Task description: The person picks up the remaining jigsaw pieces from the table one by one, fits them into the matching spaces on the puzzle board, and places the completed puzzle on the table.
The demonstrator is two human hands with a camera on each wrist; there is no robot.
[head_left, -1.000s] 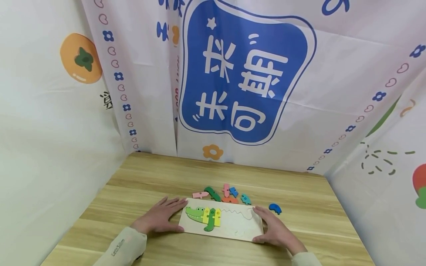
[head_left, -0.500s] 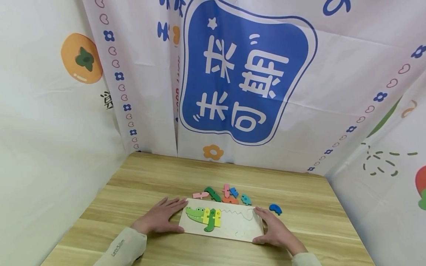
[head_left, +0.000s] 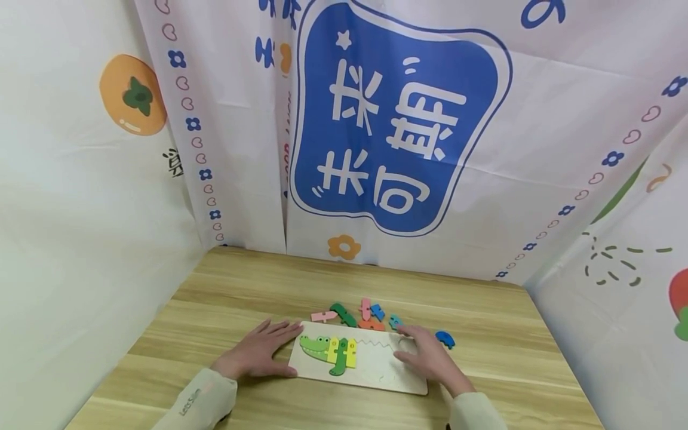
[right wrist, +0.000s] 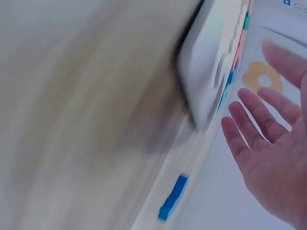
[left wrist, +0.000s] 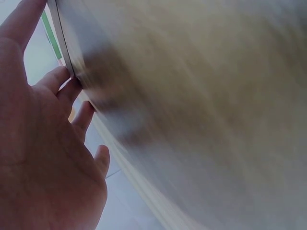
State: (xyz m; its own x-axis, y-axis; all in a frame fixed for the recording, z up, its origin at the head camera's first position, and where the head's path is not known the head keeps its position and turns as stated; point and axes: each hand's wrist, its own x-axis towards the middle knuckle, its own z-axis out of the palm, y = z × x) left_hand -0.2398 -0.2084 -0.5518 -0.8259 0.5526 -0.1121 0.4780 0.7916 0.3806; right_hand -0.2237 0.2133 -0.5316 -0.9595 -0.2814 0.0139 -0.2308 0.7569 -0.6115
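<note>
A pale wooden puzzle board [head_left: 376, 373] lies on the table. At its left end sits a light green crocodile head piece [head_left: 314, 346], followed by yellow pieces [head_left: 352, 352] and a green leg piece [head_left: 341, 358] between them. My left hand [head_left: 258, 351] rests at the board's left edge, thumb near the front corner and fingers extended towards the back one. In the left wrist view its fingertips [left wrist: 86, 108] touch the board's side. Above the board's right end is my right hand [head_left: 430, 357], holding nothing, its fingers spread and raised in the right wrist view.
Behind the board lie loose pieces: pink [head_left: 322, 316], dark green [head_left: 344, 315], orange [head_left: 372, 325], small blue [head_left: 378, 312] and teal [head_left: 395, 322]. A blue curved piece [head_left: 445, 339] lies to the right. Printed cloth [head_left: 242, 179] encloses the wood-grain table [head_left: 215, 298].
My right hand has let go of the board's right edge and moved up and left over the board, towards the teal piece. The left hand and the board have stayed put.
</note>
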